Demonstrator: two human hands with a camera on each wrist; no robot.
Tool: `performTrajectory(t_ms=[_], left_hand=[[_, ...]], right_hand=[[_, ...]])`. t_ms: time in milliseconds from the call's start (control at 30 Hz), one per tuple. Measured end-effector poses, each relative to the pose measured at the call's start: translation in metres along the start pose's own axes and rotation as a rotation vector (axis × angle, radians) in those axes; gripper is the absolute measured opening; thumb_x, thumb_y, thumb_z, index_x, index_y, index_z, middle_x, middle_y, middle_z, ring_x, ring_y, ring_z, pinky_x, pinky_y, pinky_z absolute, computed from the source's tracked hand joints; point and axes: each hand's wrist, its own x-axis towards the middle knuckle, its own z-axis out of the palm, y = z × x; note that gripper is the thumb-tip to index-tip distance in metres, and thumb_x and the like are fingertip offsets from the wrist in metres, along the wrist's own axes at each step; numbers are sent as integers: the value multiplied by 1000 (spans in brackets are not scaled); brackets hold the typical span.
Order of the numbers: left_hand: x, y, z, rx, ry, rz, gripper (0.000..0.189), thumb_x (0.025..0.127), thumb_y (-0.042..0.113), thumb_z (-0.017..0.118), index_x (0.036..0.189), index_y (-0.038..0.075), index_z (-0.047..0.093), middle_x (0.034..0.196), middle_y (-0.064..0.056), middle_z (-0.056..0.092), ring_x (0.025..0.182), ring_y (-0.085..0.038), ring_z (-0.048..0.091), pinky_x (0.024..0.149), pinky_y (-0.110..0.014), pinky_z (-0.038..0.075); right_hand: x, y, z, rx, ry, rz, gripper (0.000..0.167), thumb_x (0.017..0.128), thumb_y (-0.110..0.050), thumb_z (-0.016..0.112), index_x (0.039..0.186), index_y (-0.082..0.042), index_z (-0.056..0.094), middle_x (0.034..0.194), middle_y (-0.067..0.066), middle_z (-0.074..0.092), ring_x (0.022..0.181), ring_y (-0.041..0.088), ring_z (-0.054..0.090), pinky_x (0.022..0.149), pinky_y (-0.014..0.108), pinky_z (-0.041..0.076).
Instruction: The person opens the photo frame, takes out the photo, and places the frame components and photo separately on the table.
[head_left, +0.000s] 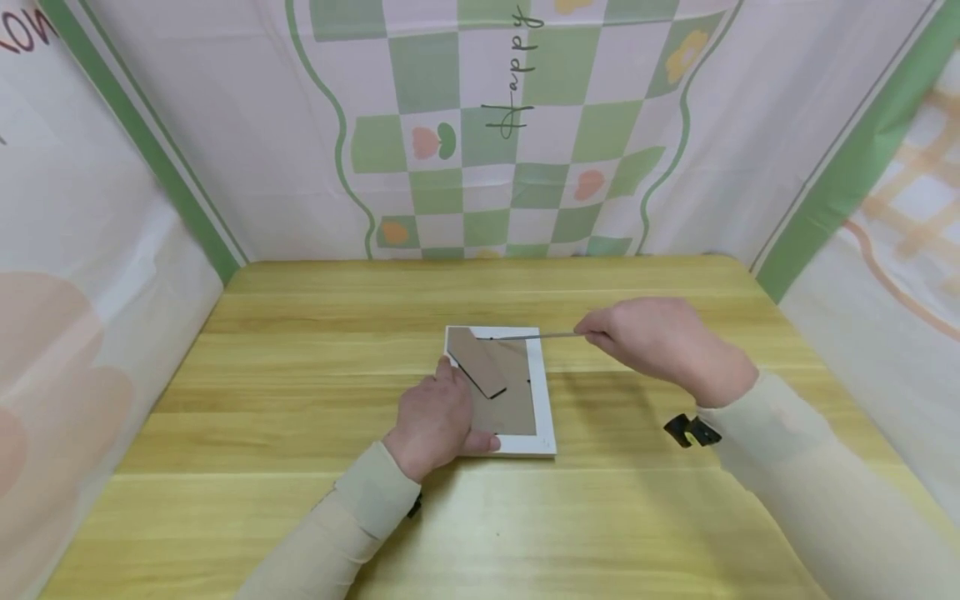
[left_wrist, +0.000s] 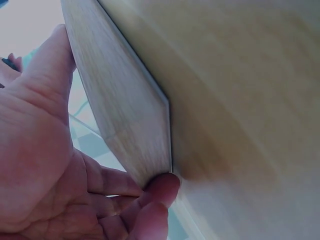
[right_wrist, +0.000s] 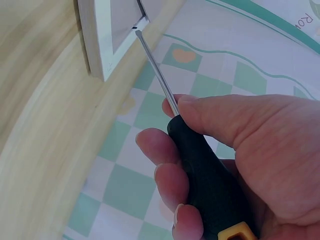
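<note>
A white picture frame [head_left: 546, 417] lies face down on the wooden table, its brown backing board [head_left: 517, 421] upward. A brown easel stand [head_left: 480, 367] slants across the backing. My left hand [head_left: 435, 417] grips the frame at its left side, thumb along the near edge and fingers round the far-left side. In the left wrist view the frame's side edge [left_wrist: 120, 100] sits between thumb and fingers. My right hand [head_left: 652, 342] holds a screwdriver [right_wrist: 205, 175] with a black and yellow handle. The metal tip meets a small black tab [right_wrist: 134, 28] at the backing's far edge.
The wooden table [head_left: 300, 350] extends around the frame on all sides. A printed curtain [head_left: 420, 75] with green checks hangs behind it, and further curtains [head_left: 97, 167] close off the left and right sides.
</note>
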Motion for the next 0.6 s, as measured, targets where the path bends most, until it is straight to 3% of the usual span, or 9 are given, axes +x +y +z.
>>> performTrajectory(t_ms=[367, 600], left_hand=[[-1, 6, 3, 15, 105, -11, 117, 73, 83, 73, 130, -18, 60, 141, -33, 58, 57, -21, 63, 43, -32, 52], [-3, 9, 4, 0, 184, 11, 110, 74, 81, 75, 116, -20, 65, 129, -37, 63, 56, -23, 67, 42, -31, 52]], right_hand=[[-8, 1, 6, -3, 25, 19, 30, 106, -23, 57, 130, -28, 75, 129, -2, 75, 115, 27, 72, 70, 43, 59], [-10, 3, 9, -21, 50, 26, 29, 105, -22, 60, 129, -27, 75, 117, -1, 79, 101, 24, 76, 50, 31, 46]])
